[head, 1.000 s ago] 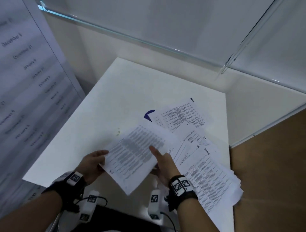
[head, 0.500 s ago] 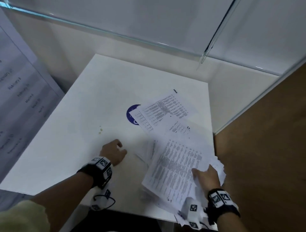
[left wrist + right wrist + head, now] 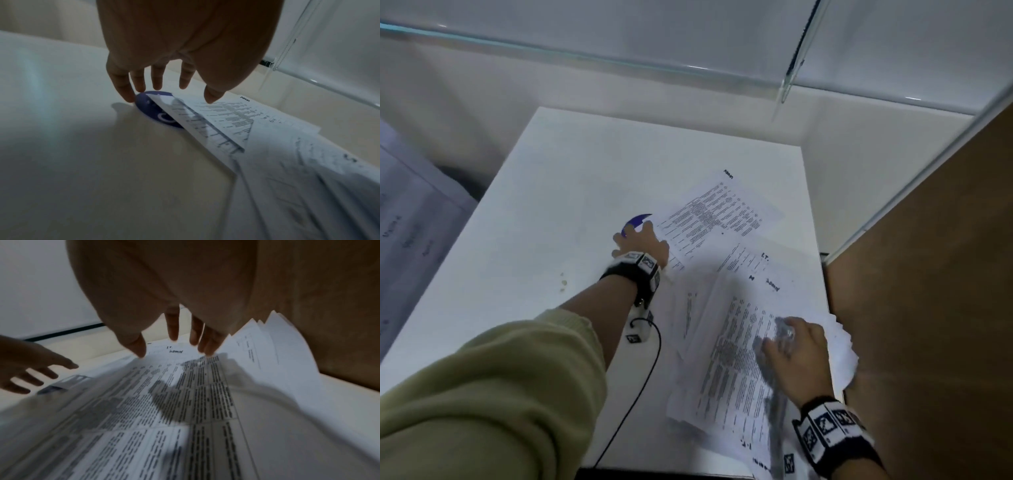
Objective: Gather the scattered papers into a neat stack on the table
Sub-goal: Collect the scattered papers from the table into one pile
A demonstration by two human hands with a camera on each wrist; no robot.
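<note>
Printed papers lie spread over the right half of the white table (image 3: 571, 192). A far sheet (image 3: 719, 212) (image 3: 236, 113) partly covers a round blue sticker (image 3: 635, 221) (image 3: 152, 110). My left hand (image 3: 635, 233) (image 3: 168, 95) hovers with spread, straight fingers at that sheet's near-left corner, thumb tip over the paper, holding nothing. A middle sheet (image 3: 756, 260) overlaps a loose pile (image 3: 729, 359) (image 3: 185, 394) at the front right. My right hand (image 3: 784, 339) (image 3: 174, 347) rests its straight fingertips on the pile's top sheet.
The pile's fanned edges (image 3: 842, 356) stick out past the table's right edge over a brown surface (image 3: 928, 308). Glass panels (image 3: 619, 51) rise behind the table. A large printed poster (image 3: 407, 233) stands at the left. Small stains (image 3: 563, 282) mark the tabletop.
The sheet both hands held a second ago now lies on the pile. My left hand has gone forward to the far sheet's corner. My right hand has slid up onto the top sheet.
</note>
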